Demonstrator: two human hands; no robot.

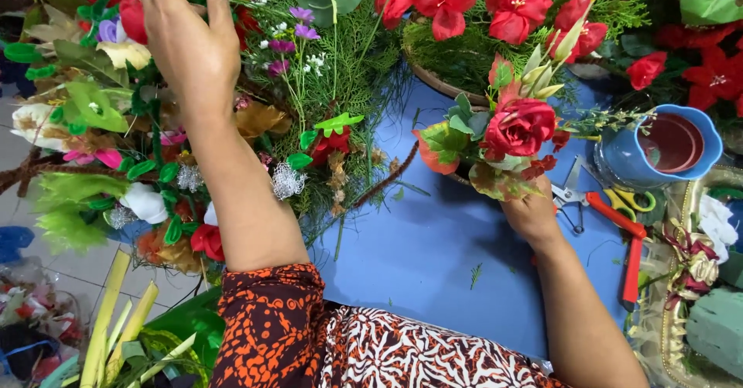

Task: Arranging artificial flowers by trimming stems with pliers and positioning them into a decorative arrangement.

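My left hand (pixel 190 44) reaches up into a big pile of artificial flowers and green sprigs (pixel 309 86) at the upper left; its fingertips are hidden among the stems, so I cannot see what they grip. My right hand (pixel 534 214) holds a small bouquet from below, with a red rose (pixel 517 127), pale buds and mottled leaves, above the blue table (pixel 433 256).
A blue cup (pixel 658 152) stands at the right, with red-handled pliers (pixel 619 225) and yellow-handled scissors (pixel 631 199) beside it. A basket of red flowers (pixel 464 17) sits behind the bouquet. A gold tray (pixel 681 280) with green foam lies at the far right.
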